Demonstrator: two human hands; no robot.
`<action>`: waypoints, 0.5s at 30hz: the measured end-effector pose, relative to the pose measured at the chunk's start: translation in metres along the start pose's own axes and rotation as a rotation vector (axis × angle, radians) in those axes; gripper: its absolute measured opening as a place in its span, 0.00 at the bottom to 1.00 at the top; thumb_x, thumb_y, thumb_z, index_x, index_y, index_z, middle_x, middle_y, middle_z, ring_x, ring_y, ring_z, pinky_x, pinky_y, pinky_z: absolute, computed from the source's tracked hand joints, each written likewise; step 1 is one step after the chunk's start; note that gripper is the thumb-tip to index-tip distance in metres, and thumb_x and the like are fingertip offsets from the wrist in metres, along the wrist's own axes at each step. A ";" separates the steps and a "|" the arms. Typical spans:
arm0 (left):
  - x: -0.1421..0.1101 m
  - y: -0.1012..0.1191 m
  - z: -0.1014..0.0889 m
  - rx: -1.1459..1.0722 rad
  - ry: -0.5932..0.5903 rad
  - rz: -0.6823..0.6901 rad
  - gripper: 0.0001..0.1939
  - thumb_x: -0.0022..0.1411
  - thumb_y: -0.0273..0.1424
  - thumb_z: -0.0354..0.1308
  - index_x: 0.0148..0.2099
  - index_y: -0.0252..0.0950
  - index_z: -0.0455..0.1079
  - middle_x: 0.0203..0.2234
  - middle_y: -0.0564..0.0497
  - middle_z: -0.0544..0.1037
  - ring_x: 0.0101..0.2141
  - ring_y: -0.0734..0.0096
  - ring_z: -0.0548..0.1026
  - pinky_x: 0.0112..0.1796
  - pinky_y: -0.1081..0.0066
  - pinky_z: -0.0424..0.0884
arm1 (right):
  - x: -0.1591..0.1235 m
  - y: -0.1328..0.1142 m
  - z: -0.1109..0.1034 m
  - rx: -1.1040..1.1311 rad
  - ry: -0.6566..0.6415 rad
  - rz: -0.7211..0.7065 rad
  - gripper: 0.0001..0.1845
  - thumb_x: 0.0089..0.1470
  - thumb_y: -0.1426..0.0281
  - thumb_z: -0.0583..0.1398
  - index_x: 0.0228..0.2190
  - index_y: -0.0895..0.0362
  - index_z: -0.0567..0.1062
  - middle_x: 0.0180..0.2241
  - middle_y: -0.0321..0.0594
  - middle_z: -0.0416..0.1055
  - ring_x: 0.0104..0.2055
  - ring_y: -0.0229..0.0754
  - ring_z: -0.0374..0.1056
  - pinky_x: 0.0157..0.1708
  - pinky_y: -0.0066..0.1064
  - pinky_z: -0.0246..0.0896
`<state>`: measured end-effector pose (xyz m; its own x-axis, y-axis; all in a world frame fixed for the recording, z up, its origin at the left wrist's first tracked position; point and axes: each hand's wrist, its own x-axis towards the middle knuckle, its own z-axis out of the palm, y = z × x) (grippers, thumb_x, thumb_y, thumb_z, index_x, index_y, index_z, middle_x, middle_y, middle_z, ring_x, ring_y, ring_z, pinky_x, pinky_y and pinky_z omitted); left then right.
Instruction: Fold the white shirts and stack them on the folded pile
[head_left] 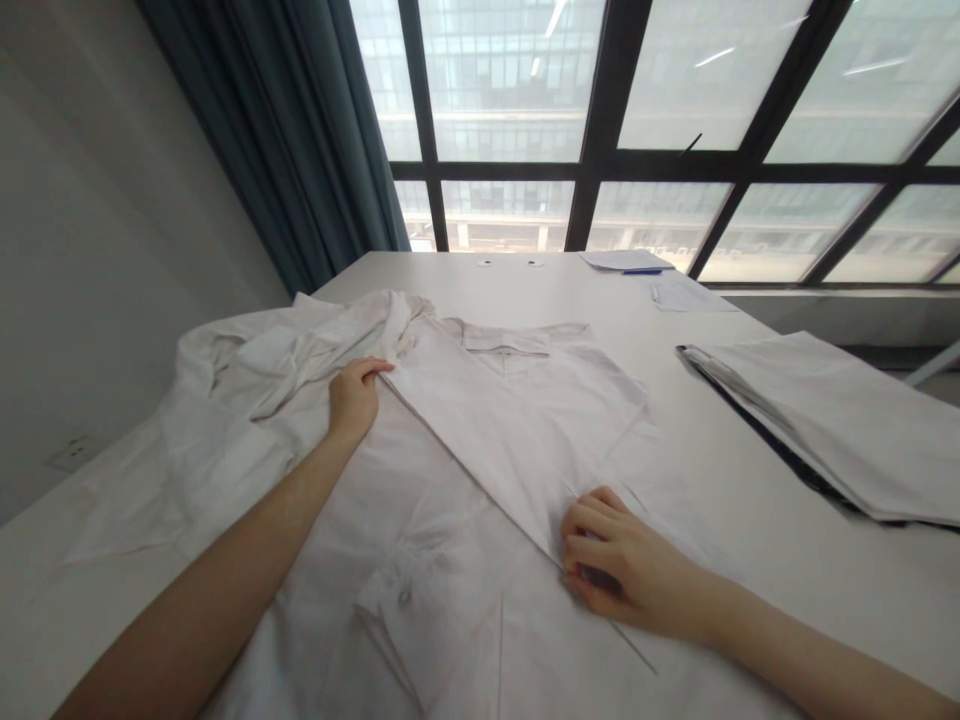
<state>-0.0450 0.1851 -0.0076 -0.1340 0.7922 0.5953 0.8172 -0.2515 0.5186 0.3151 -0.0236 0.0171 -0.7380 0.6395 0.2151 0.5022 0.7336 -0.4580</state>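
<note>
A white coat [450, 490] lies spread over the table, its collar band [506, 340] toward the far side. One section is folded over diagonally, making a long straight edge across the middle. At the upper end of that edge, my left hand [356, 395] pinches the cloth between thumb and fingers. My right hand [619, 555] is closed on the lower end of the same fold, with its fingers curled and the fingertips partly hidden. Between my forearms rests a crumpled cuff with a button [405, 597].
Bunched white cloth [247, 400] covers the left part of the white table [630, 330]. To the right is a folded white garment [840, 420] with a dark layer beneath. Papers [626, 260] and a blue pen [643, 272] lie near the far edge, before the windows.
</note>
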 end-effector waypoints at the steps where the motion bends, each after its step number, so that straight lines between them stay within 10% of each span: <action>1: 0.000 -0.001 0.000 0.005 0.004 0.003 0.19 0.56 0.20 0.45 0.36 0.33 0.78 0.41 0.44 0.81 0.47 0.61 0.77 0.53 0.64 0.70 | 0.000 0.000 0.000 0.001 -0.012 0.004 0.06 0.60 0.72 0.57 0.29 0.56 0.68 0.35 0.39 0.68 0.39 0.40 0.62 0.45 0.37 0.53; 7: -0.005 0.013 -0.003 0.062 -0.032 0.139 0.20 0.55 0.20 0.46 0.40 0.33 0.79 0.47 0.44 0.79 0.55 0.59 0.71 0.59 0.59 0.62 | 0.000 0.001 0.000 0.009 -0.045 0.039 0.08 0.63 0.69 0.56 0.30 0.56 0.68 0.35 0.39 0.68 0.40 0.41 0.61 0.46 0.38 0.52; 15: -0.016 0.031 0.001 0.293 -0.395 0.366 0.21 0.60 0.27 0.47 0.50 0.34 0.77 0.51 0.46 0.78 0.53 0.61 0.75 0.56 0.62 0.68 | -0.001 0.001 0.002 0.012 -0.049 0.049 0.06 0.62 0.70 0.56 0.31 0.55 0.68 0.36 0.39 0.67 0.41 0.42 0.61 0.46 0.38 0.52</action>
<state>-0.0170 0.1651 -0.0015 0.3565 0.8435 0.4018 0.8987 -0.4272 0.0995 0.3153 -0.0239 0.0148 -0.7339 0.6625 0.1498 0.5331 0.6985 -0.4774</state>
